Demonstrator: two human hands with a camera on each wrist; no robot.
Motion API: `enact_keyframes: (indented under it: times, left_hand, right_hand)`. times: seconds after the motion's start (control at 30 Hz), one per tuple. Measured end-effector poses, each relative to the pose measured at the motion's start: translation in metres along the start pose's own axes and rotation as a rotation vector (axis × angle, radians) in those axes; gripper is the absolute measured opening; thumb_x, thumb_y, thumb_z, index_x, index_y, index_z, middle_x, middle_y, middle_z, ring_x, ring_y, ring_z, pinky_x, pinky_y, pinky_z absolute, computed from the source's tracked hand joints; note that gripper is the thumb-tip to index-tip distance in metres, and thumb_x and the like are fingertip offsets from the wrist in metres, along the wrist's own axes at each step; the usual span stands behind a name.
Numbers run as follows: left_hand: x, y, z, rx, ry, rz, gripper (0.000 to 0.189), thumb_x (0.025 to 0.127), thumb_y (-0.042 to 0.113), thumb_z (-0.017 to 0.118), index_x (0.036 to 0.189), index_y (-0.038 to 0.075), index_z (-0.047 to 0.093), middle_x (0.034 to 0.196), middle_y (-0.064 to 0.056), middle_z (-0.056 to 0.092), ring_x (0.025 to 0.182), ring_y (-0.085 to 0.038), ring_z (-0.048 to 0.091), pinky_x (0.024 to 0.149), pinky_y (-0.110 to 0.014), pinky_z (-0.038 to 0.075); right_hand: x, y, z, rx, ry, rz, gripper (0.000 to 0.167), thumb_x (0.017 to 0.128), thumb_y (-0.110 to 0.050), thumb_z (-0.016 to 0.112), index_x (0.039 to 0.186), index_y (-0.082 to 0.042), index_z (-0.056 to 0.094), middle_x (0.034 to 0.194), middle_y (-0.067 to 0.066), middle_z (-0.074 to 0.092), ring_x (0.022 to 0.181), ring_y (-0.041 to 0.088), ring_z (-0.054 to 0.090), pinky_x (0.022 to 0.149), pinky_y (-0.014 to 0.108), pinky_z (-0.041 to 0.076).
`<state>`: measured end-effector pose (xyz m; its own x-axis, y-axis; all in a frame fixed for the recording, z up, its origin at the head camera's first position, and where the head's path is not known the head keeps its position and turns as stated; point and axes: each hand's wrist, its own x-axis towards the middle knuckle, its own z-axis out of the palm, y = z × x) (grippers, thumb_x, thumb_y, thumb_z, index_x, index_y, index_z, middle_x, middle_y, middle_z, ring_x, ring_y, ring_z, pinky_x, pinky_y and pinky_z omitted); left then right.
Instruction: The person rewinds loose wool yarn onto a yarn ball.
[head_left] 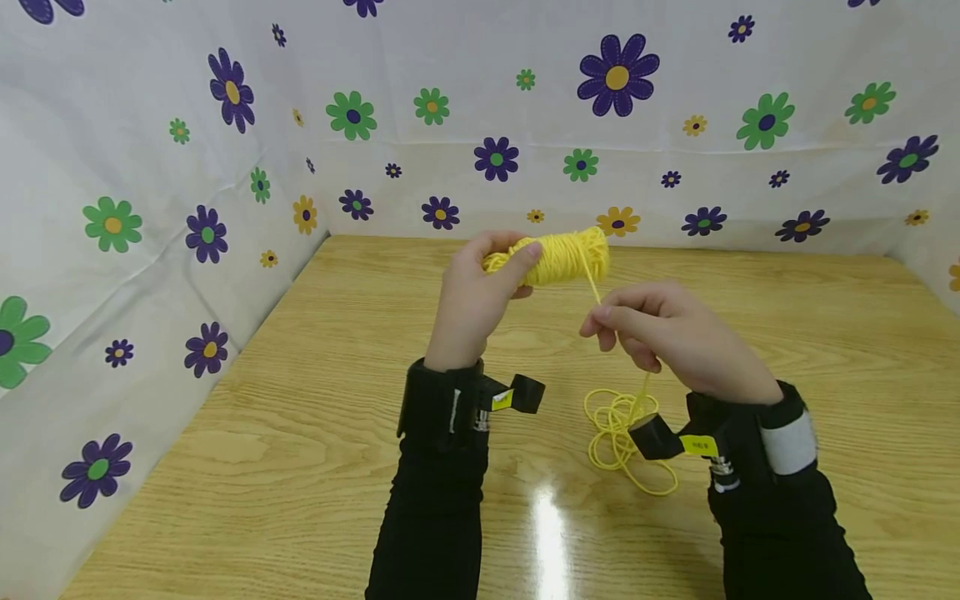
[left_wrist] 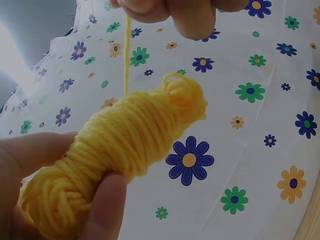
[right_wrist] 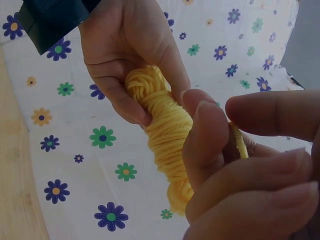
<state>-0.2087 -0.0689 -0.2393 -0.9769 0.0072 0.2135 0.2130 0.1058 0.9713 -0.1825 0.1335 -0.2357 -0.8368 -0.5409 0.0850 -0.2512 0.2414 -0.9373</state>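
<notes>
A skein of yellow yarn (head_left: pixel 562 258), wound round its middle with looped ends, is held above the table. My left hand (head_left: pixel 480 292) grips its left end between thumb and fingers; in the left wrist view the thumb (left_wrist: pixel 107 207) presses on the wraps. From the skein a single strand (head_left: pixel 591 279) runs taut to my right hand (head_left: pixel 660 329), which pinches it between thumb and index finger. The right wrist view shows the strand (right_wrist: pixel 240 142) passing between those fingertips. Below the right hand, loose yarn (head_left: pixel 618 433) lies in tangled loops on the table.
The wooden table (head_left: pixel 315 467) stretches out on all sides of the hands. A white cloth (head_left: pixel 420 50) with purple, green and orange flowers hangs behind it and along the left. Each wrist carries a black strap with a small camera mount (head_left: pixel 517 394).
</notes>
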Motion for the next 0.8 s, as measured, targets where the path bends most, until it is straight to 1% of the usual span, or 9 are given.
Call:
enact_keyframes:
  times: [0.13, 0.3, 0.43, 0.53, 0.7, 0.8]
  left_hand:
    - [-0.0003, 0.0007, 0.0018, -0.038, 0.016, 0.004, 0.034, 0.089, 0.022, 0.062, 0.114, 0.000, 0.056, 0.107, -0.012, 0.054, 0.092, -0.023, 0.058, 0.076, -0.028, 0.054]
    - [-0.0007, 0.0016, 0.0056, -0.089, 0.012, -0.001, 0.034, 0.089, 0.022, 0.062, 0.114, -0.001, 0.056, 0.111, -0.011, 0.052, 0.093, -0.023, 0.058, 0.076, -0.027, 0.054]
    - [-0.0009, 0.0025, 0.0070, -0.127, -0.009, 0.009, 0.033, 0.090, 0.020, 0.061, 0.114, -0.001, 0.056, 0.112, -0.012, 0.051, 0.092, -0.023, 0.058, 0.076, -0.028, 0.054]
    - [-0.0010, 0.0038, 0.0070, -0.167, -0.031, 0.013, 0.032, 0.090, 0.019, 0.060, 0.115, -0.002, 0.055, 0.111, -0.014, 0.052, 0.090, -0.023, 0.058, 0.076, -0.029, 0.054]
    - [-0.0015, 0.0064, 0.0065, -0.247, -0.081, -0.008, 0.031, 0.091, 0.017, 0.058, 0.115, -0.004, 0.055, 0.108, -0.014, 0.053, 0.088, -0.021, 0.058, 0.077, -0.030, 0.054]
    - [-0.0020, 0.0074, 0.0061, -0.287, -0.122, -0.023, 0.030, 0.092, 0.016, 0.057, 0.114, -0.004, 0.055, 0.108, -0.013, 0.053, 0.087, -0.019, 0.057, 0.076, -0.029, 0.054]
  right_hand:
    - [0.0013, -0.0003, 0.0024, -0.011, -0.019, -0.015, 0.030, 0.098, -0.016, 0.043, 0.098, 0.008, 0.061, 0.077, 0.008, 0.058, 0.047, 0.015, 0.035, 0.044, 0.027, 0.034]
    - [0.0040, 0.0002, 0.0048, -0.046, -0.049, -0.024, 0.029, 0.098, -0.015, 0.043, 0.096, 0.006, 0.062, 0.079, 0.010, 0.060, 0.048, 0.016, 0.038, 0.048, 0.027, 0.040]
    - [0.0053, 0.0008, 0.0058, -0.062, -0.063, -0.027, 0.029, 0.099, -0.016, 0.043, 0.097, 0.005, 0.062, 0.082, 0.012, 0.060, 0.048, 0.016, 0.039, 0.051, 0.027, 0.043]
    - [0.0061, 0.0007, 0.0064, -0.070, -0.070, -0.025, 0.029, 0.099, -0.017, 0.043, 0.100, 0.005, 0.063, 0.085, 0.012, 0.060, 0.049, 0.017, 0.040, 0.051, 0.027, 0.044]
    - [0.0078, 0.0014, 0.0072, -0.095, -0.080, -0.018, 0.030, 0.099, -0.017, 0.043, 0.102, 0.004, 0.063, 0.086, 0.013, 0.061, 0.048, 0.017, 0.040, 0.052, 0.027, 0.044]
    - [0.0089, 0.0027, 0.0071, -0.102, -0.091, -0.007, 0.030, 0.099, -0.017, 0.042, 0.104, 0.005, 0.062, 0.087, 0.013, 0.061, 0.048, 0.017, 0.041, 0.053, 0.027, 0.044]
